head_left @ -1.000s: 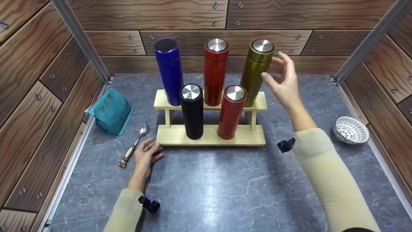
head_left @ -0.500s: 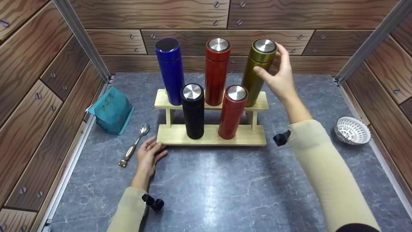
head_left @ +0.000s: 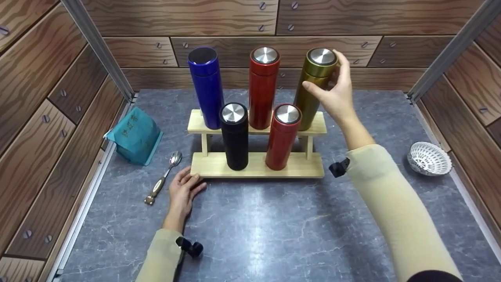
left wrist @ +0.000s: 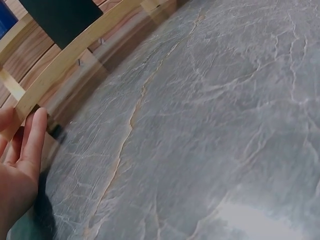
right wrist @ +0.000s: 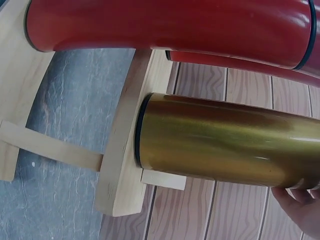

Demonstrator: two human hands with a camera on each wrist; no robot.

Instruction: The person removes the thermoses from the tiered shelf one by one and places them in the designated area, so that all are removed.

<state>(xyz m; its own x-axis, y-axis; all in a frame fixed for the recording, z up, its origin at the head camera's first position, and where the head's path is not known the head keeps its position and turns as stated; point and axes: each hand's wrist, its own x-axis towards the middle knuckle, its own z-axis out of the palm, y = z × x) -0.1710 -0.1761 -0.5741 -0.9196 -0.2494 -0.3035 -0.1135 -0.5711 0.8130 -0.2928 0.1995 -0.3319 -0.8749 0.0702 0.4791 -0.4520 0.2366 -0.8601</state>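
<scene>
A two-step wooden rack (head_left: 256,174) carries several upright thermos flasks. On its upper step stand a blue thermos (head_left: 206,94), a red thermos (head_left: 263,94) and a gold thermos (head_left: 309,98). The lower step bears a black thermos (head_left: 235,145) and a shorter red thermos (head_left: 281,145). My right hand (head_left: 337,92) holds the gold thermos near its top, thumb across the front and fingers round the far side; its base rests on the step in the right wrist view. My left hand (head_left: 182,192) grips the rack's front left corner between thumb and fingers.
A teal pouch (head_left: 135,137) stands at the left, with a spoon (head_left: 160,182) lying between it and my left hand. At the right side sits a white openwork bowl (head_left: 429,158). Wood-patterned walls (head_left: 235,19) enclose the grey marbled table (head_left: 266,235).
My right hand has moved left from beside the gold thermos and taken hold of it. My left hand has shifted slightly right along the rack's corner. The flasks stand where they were.
</scene>
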